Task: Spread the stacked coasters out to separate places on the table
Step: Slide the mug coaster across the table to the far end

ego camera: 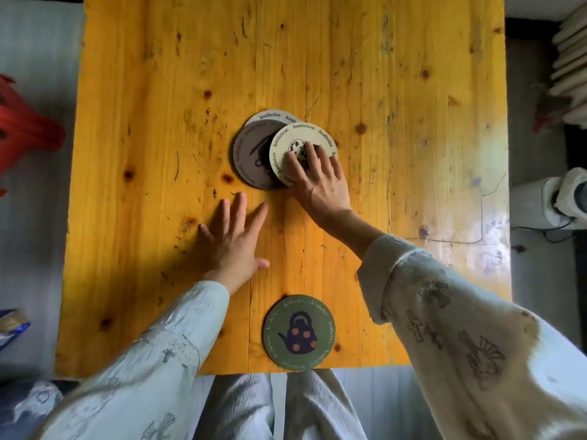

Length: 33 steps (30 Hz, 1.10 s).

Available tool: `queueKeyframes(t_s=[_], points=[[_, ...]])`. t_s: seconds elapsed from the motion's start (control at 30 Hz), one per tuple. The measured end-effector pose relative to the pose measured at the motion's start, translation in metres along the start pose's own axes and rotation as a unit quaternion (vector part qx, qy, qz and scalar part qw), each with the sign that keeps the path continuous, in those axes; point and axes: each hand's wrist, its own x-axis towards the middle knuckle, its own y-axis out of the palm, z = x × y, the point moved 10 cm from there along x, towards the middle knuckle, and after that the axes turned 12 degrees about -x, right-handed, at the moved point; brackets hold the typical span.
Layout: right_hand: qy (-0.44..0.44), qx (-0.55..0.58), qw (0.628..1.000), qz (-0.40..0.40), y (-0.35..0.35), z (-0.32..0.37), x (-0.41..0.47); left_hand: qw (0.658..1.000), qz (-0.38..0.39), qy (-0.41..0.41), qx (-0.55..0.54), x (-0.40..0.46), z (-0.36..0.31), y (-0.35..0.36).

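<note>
Right hand (317, 182), grip open, fingers flat, presses the round cream card coaster (301, 141) (sliding beats lifting); left hand (233, 236) open, empty.

The yellow wooden table (413, 90) is bare along its far edge, both far corners and both side edges. Obstacles: a fanned stack of round printed coasters (254, 154) at centre, a green round teapot-print coaster (299, 332) at the near edge, and two hands with flat spread fingers, left hand (233, 241) and right hand (320, 182), between them.
</note>
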Motion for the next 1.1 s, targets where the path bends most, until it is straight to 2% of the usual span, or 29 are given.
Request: queueKeyframes(t_s=[0.17, 0.3, 0.5, 0.6, 0.73, 0.87, 0.93, 1.03, 1.1], points=[[-0.053, 0.009, 0.998, -0.014, 0.011, -0.004, -0.017, 0.997, -0.054, 0.0, -0.058, 0.001, -0.004, -0.009], [-0.053, 0.013, 0.998, -0.008, 0.019, -0.036, -0.033, 0.991, -0.101, 0.085, -0.027, 0.006, -0.042, -0.017], [-0.054, -0.032, 0.996, -0.058, 0.022, -0.096, -0.076, 0.982, -0.088, 0.165, 0.038, 0.031, -0.123, 0.008], [-0.018, -0.009, 0.998, -0.066, 0.03, -0.133, -0.092, 0.975, -0.065, 0.199, 0.071, 0.044, -0.156, 0.029], [-0.005, 0.034, 0.998, -0.059, 0.05, -0.165, -0.106, 0.964, -0.079, 0.238, 0.084, 0.06, -0.193, 0.039], [0.126, 0.07, 0.989, -0.037, 0.079, -0.214, -0.126, 0.964, -0.093, 0.242, 0.065, 0.074, -0.203, 0.035], [0.161, 0.08, 0.983, -0.041, 0.09, -0.224, -0.136, 0.966, -0.105, 0.23, 0.062, 0.081, -0.209, 0.031], [0.183, 0.086, 0.978, -0.054, 0.096, -0.225, -0.138, 0.979, -0.143, 0.144, 0.007, 0.097, -0.228, 0.02], [0.189, 0.09, 0.976, -0.056, 0.098, -0.224, -0.137, 0.98, -0.151, 0.101, -0.08, 0.105, -0.247, 0.02]])
